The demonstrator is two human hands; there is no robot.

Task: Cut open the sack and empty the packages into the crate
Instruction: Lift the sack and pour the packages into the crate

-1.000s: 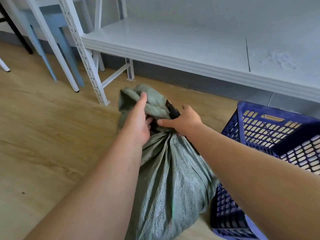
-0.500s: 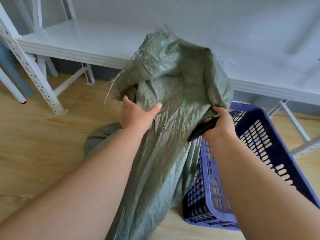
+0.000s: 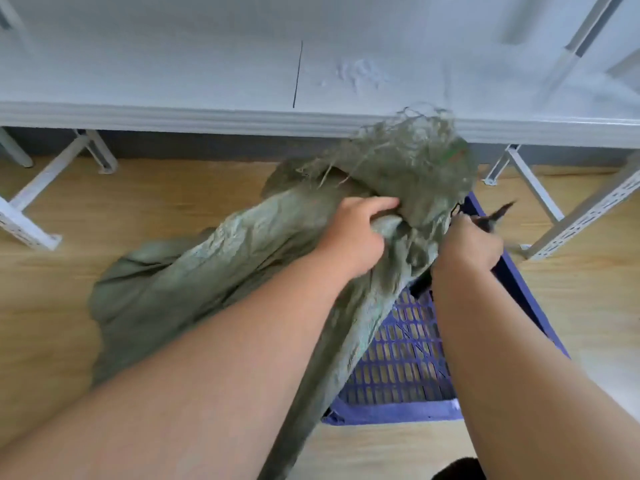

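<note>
A green woven sack (image 3: 214, 271) lies stretched from the floor at the left up over the blue plastic crate (image 3: 401, 348). Its frayed open end (image 3: 408, 157) hangs blurred above the crate's far side. My left hand (image 3: 360, 230) grips a fold of the sack near that end. My right hand (image 3: 467, 244) clutches the sack's right edge together with a dark tool (image 3: 498, 214), whose pointed tip sticks out to the right. The crate's lattice floor shows bare where it is visible. No packages are in view.
A white shelf board (image 3: 242, 74) runs across the back, just above the sack's end. White perforated shelf legs stand at the left (image 3: 24, 223) and right (image 3: 585, 216). Wooden floor (image 3: 588, 306) surrounds the crate. A dark object (image 3: 457, 471) sits at the bottom edge.
The sack's open end has swung from upright in front of me down and right over the crate. Both hands moved right with it, and the view shifted right.
</note>
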